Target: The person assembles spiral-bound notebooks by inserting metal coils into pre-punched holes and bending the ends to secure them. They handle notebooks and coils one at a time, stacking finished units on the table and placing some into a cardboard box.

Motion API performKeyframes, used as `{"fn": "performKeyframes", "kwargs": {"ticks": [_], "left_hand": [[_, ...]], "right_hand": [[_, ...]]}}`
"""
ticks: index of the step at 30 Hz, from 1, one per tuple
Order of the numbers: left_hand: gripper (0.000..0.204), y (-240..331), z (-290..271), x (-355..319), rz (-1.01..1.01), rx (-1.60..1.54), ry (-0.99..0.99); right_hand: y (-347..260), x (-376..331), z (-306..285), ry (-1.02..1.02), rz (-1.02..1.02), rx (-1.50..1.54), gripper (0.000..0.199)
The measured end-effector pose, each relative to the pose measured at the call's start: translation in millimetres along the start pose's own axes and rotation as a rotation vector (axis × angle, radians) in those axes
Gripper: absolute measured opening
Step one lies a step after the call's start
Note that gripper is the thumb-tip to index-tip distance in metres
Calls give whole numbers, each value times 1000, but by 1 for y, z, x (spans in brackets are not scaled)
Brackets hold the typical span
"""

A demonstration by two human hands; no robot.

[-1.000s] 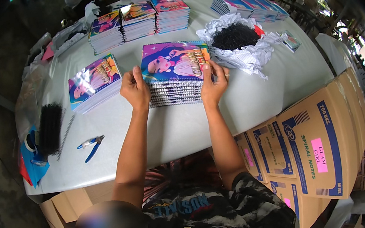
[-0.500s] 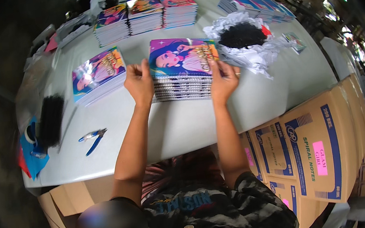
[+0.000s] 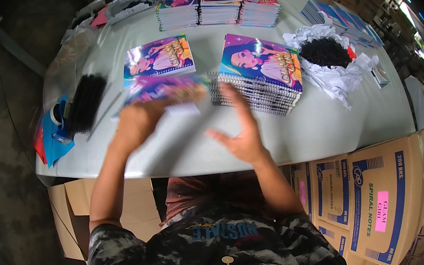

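Note:
My left hand [image 3: 140,124] is closed on the near edge of a notebook [image 3: 165,91] with a colourful printed cover, smeared by motion. That notebook is above the table, just in front of the left stack of notebooks [image 3: 157,57]. Fingers spread and holding nothing, my right hand [image 3: 241,137] is by the near left corner of the right stack of spiral notebooks [image 3: 262,64]. Coil bindings show along that stack's near side. A loose thin wire coil [image 3: 102,111] lies left of my left hand. The blue-handled pliers cannot be seen now.
Three tall notebook stacks [image 3: 218,6] stand at the table's far side. Black coil scraps [image 3: 324,52] sit on crumpled white paper [image 3: 342,83] at right. At left are a dark bundle of coils [image 3: 88,102] and a tape roll [image 3: 56,113]. Cardboard boxes [image 3: 382,202] stand below right.
My left hand has moved left and nearer me, now with a moving notebook in it. My right hand has come off the right stack and opened. The view has shifted leftward.

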State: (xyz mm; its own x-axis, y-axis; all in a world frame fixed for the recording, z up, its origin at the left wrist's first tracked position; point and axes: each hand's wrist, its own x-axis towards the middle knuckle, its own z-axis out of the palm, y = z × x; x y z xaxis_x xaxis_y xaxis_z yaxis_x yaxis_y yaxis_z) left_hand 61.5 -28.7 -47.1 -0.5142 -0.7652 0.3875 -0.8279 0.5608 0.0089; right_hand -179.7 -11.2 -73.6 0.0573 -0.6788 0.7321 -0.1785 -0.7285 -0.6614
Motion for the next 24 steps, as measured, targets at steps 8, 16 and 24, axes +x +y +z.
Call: {"fn": "performKeyframes", "kwargs": {"ticks": [8, 16, 24], "left_hand": [[56, -7, -16, -59, -366, -593, 84], [40, 24, 79, -74, -531, -956, 23], [29, -158, 84, -89, -671, 159, 126]], "right_hand": [[12, -41, 7, -142, 400, 519, 17], [35, -60, -5, -178, 512, 447, 20], [45, -52, -5, -238, 343, 224, 23]]}}
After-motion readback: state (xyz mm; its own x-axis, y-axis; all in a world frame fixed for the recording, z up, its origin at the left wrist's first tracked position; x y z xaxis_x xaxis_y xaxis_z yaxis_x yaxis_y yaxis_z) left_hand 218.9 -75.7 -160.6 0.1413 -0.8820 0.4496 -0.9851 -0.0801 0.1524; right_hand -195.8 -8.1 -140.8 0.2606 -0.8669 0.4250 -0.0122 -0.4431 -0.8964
